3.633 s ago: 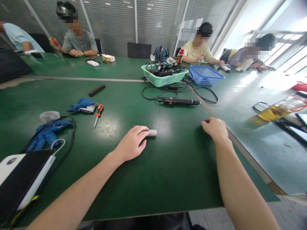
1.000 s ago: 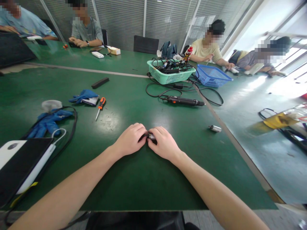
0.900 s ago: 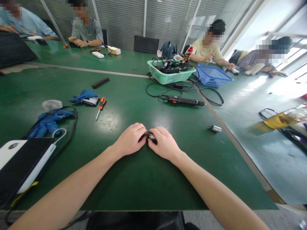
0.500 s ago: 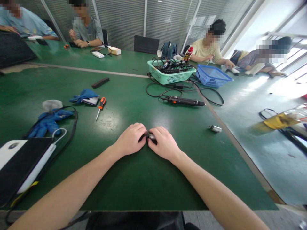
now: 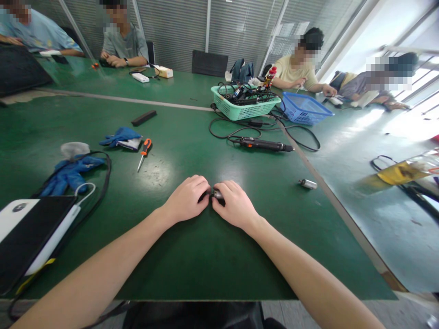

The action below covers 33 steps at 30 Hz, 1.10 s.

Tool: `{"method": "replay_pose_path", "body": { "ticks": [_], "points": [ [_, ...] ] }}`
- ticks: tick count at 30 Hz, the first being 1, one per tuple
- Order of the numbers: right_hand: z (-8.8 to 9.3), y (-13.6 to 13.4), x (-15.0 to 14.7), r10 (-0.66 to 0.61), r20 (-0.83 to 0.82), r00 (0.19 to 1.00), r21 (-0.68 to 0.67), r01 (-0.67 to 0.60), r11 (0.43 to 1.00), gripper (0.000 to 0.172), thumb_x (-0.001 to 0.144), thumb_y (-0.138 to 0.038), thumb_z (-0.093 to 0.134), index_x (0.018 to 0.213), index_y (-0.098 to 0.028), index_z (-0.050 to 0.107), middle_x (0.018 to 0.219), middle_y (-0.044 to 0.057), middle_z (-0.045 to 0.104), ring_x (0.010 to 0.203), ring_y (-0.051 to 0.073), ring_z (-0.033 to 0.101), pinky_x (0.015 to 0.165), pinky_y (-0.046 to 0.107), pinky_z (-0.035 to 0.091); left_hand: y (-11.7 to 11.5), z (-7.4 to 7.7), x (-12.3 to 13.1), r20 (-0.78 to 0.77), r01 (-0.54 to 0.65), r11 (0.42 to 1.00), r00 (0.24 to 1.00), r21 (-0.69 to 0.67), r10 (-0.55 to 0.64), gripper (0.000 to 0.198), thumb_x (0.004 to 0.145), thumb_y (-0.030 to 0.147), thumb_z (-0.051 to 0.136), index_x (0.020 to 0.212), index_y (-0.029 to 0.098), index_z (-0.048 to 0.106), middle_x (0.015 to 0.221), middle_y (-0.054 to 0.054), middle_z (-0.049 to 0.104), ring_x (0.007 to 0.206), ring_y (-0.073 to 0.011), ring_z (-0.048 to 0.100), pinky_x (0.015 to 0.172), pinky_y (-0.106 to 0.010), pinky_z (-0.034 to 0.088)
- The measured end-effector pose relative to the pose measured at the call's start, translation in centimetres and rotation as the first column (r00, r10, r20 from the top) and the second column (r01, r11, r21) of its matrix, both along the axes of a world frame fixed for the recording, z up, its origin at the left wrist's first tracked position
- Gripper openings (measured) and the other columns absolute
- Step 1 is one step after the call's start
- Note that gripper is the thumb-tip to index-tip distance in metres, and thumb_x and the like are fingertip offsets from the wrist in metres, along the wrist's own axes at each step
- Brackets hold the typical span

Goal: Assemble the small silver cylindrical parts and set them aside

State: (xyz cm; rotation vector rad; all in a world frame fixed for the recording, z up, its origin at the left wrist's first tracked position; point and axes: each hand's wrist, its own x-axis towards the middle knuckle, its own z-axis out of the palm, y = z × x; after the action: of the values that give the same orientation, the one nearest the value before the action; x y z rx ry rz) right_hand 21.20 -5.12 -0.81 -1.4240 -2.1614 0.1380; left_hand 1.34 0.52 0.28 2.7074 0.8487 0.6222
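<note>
Low over the green table [image 5: 212, 260], both hands meet at the middle. My right hand [image 5: 235, 203] is closed around a small silvery metal cylinder [image 5: 217, 195], whose left end pokes out between thumb and fingers. Thumb and fingers of my left hand [image 5: 188, 198] are pinched together facing it, with something dark between them that is mostly hidden. The fingertips of the two hands almost touch. Off to the right lies another small metal cylinder [image 5: 307, 184] with a dark narrow end, resembling the held one.
An orange-handled screwdriver [image 5: 145, 151], blue gloves [image 5: 66, 176] and a dark bar [image 5: 144, 118] lie left. Beyond the hands are a corded electric screwdriver [image 5: 265, 145], a green basket [image 5: 240, 112] of cables and a blue basket [image 5: 302, 114]. A power bank [image 5: 51, 246] sits near left. Several people sit around.
My hands stay almost in place; the right hand and the metal cylinder have shifted very slightly. Across the table, a person at the left has lowered a hand.
</note>
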Motion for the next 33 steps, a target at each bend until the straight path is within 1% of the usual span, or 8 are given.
{"method": "replay_pose_path", "body": {
  "ticks": [10, 14, 21, 24, 26, 28, 31, 33],
  "points": [
    [0.0, 0.0, 0.0, 0.006, 0.002, 1.000, 0.005, -0.006, 1.000, 0.014, 0.093, -0.023, 0.058, 0.105, -0.021, 0.063, 0.100, 0.010, 0.067, 0.097, 0.027, 0.061, 0.089, 0.042, 0.052, 0.0, -0.3, -0.1, -0.002, 0.012, 1.000, 1.000, 0.003, -0.012, 0.010, 0.097, 0.020, 0.050, 0.095, 0.018, 0.060, 0.099, -0.007, 0.061, 0.096, -0.0229, 0.057, 0.089, -0.040, 0.050],
    [0.1, -0.1, 0.0, 0.022, 0.022, 1.000, 0.021, -0.022, 1.000, 0.016, 0.094, -0.024, 0.058, 0.110, -0.020, 0.063, 0.104, 0.011, 0.066, 0.100, 0.028, 0.060, 0.092, 0.044, 0.052, 0.0, -0.3, -0.1, 0.004, 0.016, 1.000, 1.000, 0.009, -0.016, 0.011, 0.098, 0.020, 0.050, 0.095, 0.018, 0.061, 0.099, -0.007, 0.062, 0.096, -0.0224, 0.058, 0.089, -0.039, 0.051],
    [0.8, -0.1, 0.5, 0.160, 0.027, 0.987, -0.005, -0.160, 0.987, 0.022, 0.101, -0.020, 0.053, 0.121, -0.021, 0.061, 0.114, 0.011, 0.065, 0.107, 0.026, 0.059, 0.096, 0.043, 0.052, 0.2, -0.5, -0.1, -0.001, -0.026, 1.000, 1.000, 0.016, 0.026, 0.010, 0.098, 0.027, 0.057, 0.096, 0.018, 0.060, 0.099, -0.007, 0.062, 0.097, -0.0234, 0.058, 0.087, -0.040, 0.051],
    [0.8, 0.3, 1.3, 0.177, 0.034, 0.984, -0.017, -0.176, 0.984, 0.023, 0.101, -0.019, 0.053, 0.121, -0.022, 0.064, 0.117, 0.011, 0.064, 0.108, 0.026, 0.060, 0.097, 0.044, 0.052, 0.2, -0.4, -0.2, -0.010, -0.043, 0.999, 0.999, 0.021, 0.043, 0.013, 0.099, 0.030, 0.057, 0.098, 0.018, 0.061, 0.100, -0.007, 0.062, 0.098, -0.0239, 0.058, 0.087, -0.041, 0.051],
    [0.8, 0.9, 2.6, 0.147, 0.040, 0.988, -0.025, -0.146, 0.989, 0.022, 0.100, -0.018, 0.054, 0.117, -0.023, 0.067, 0.115, 0.011, 0.065, 0.107, 0.026, 0.060, 0.096, 0.044, 0.052, 0.1, -0.3, -0.2, -0.009, -0.047, 0.999, 0.999, 0.021, 0.047, 0.013, 0.099, 0.030, 0.057, 0.099, 0.018, 0.062, 0.101, -0.007, 0.063, 0.098, -0.0241, 0.058, 0.088, -0.041, 0.050],
    [0.7, 1.7, 4.6, 0.076, 0.073, 0.994, -0.029, -0.074, 0.997, 0.023, 0.099, -0.019, 0.055, 0.117, -0.022, 0.068, 0.112, 0.011, 0.067, 0.106, 0.027, 0.060, 0.095, 0.045, 0.052, 0.1, -0.2, -0.2, -0.004, -0.043, 0.999, 0.999, 0.016, 0.043, 0.012, 0.099, 0.028, 0.056, 0.100, 0.019, 0.063, 0.102, -0.007, 0.063, 0.099, -0.0239, 0.058, 0.089, -0.041, 0.050],
    [0.3, 3.0, 9.1, -0.112, 0.181, 0.977, -0.013, 0.116, 0.993, 0.024, 0.097, -0.021, 0.054, 0.116, -0.021, 0.069, 0.114, 0.013, 0.068, 0.109, 0.030, 0.059, 0.096, 0.047, 0.048, 0.0, -0.2, -0.2, -0.003, -0.032, 0.999, 0.999, 0.004, 0.032, 0.011, 0.099, 0.025, 0.054, 0.099, 0.019, 0.063, 0.103, -0.007, 0.064, 0.099, -0.0233, 0.059, 0.089, -0.041, 0.050],
    [0.0, 3.6, 12.4, -0.289, 0.237, 0.927, -0.007, 0.300, 0.954, 0.025, 0.096, -0.022, 0.052, 0.114, -0.020, 0.070, 0.113, 0.013, 0.069, 0.109, 0.031, 0.058, 0.098, 0.046, 0.045, 0.0, -0.1, -0.3, -0.009, -0.029, 1.000, 1.000, 0.002, 0.029, 0.012, 0.099, 0.025, 0.053, 0.099, 0.018, 0.063, 0.102, -0.007, 0.064, 0.099, -0.0231, 0.059, 0.089, -0.041, 0.050]
  ]
}}
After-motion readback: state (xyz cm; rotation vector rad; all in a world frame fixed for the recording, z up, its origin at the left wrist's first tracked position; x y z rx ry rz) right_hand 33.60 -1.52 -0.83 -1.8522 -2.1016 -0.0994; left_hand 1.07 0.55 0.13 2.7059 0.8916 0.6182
